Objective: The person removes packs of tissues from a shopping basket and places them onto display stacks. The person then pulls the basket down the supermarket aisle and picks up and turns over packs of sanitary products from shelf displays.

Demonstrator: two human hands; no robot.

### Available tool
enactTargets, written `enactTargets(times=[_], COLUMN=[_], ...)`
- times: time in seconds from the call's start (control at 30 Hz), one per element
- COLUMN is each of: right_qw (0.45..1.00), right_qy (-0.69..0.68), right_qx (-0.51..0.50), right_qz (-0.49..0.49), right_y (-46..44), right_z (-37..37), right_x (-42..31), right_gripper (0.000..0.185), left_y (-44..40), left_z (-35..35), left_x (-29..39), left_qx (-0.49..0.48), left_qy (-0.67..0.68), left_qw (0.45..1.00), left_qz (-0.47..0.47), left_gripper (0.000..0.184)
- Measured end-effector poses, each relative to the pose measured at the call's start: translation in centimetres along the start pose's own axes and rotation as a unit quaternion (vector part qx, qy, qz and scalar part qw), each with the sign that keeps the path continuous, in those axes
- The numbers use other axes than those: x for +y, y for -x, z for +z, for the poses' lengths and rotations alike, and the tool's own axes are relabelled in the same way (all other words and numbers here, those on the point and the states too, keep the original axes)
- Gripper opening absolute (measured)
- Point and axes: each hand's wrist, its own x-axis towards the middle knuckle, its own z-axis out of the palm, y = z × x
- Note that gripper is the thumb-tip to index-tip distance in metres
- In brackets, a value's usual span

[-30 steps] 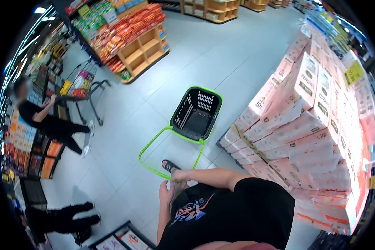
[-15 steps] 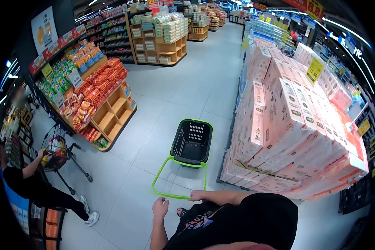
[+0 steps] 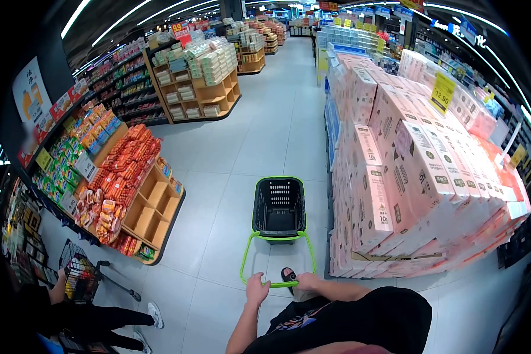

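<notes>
A black rolling shopping basket [image 3: 279, 221] with a green rim stands on the floor straight ahead of me. Its green pull handle [image 3: 243, 258] is tilted back toward my body. At the left end of the handle's crossbar, my left hand [image 3: 257, 289] is closed around it. My right hand [image 3: 305, 282] grips the same bar at its right end. Only black slotted plastic shows inside the basket. Below the bar, a foot in a dark sandal [image 3: 288, 275] is partly visible.
Pink-wrapped paper packs [image 3: 389, 177] are stacked high on the right. Snack shelves [image 3: 121, 183] stand on the left. Near the lower left, a person in dark clothes holds a shopping cart [image 3: 79, 271]. A tiled aisle [image 3: 271, 130] runs ahead between displays.
My left hand, earlier apart from the handle, is now on it. The snack shelves and the person with the cart have shifted lower in view as I moved forward.
</notes>
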Motion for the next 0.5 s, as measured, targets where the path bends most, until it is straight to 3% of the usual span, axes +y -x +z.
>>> enactTargets(times=[0.07,0.2,0.3,0.43,0.5], right_qw=[0.997,0.997,0.994,0.997,0.996], right_qy=[-0.019,-0.047,-0.053,-0.053,-0.047], right_qx=[-0.065,-0.048,-0.097,-0.030,-0.047], right_qz=[-0.025,-0.040,-0.014,0.042,0.060], right_y=[-2.1,-9.0,-11.6,-15.2,-16.9], right_z=[-1.5,-4.5,-10.2,-12.5,-14.1], right_x=[-0.5,0.7,1.4,3.4,4.2], right_gripper=[0.041,0.040,0.037,0.036,0.036], left_y=[-3.1,-8.0,-12.0,-17.9,-20.6], left_z=[0.0,0.2,-0.2,-0.5,-0.5], left_x=[-0.5,-2.4,-2.5,-2.2,-2.1], left_qx=[-0.006,-0.063,-0.066,-0.069,-0.064], left_qy=[-0.030,-0.053,-0.056,-0.031,-0.004], left_qw=[0.999,0.992,0.993,0.990,0.990], left_qz=[-0.017,-0.099,-0.080,-0.122,-0.128], left_gripper=[0.049,0.050,0.050,0.052,0.052])
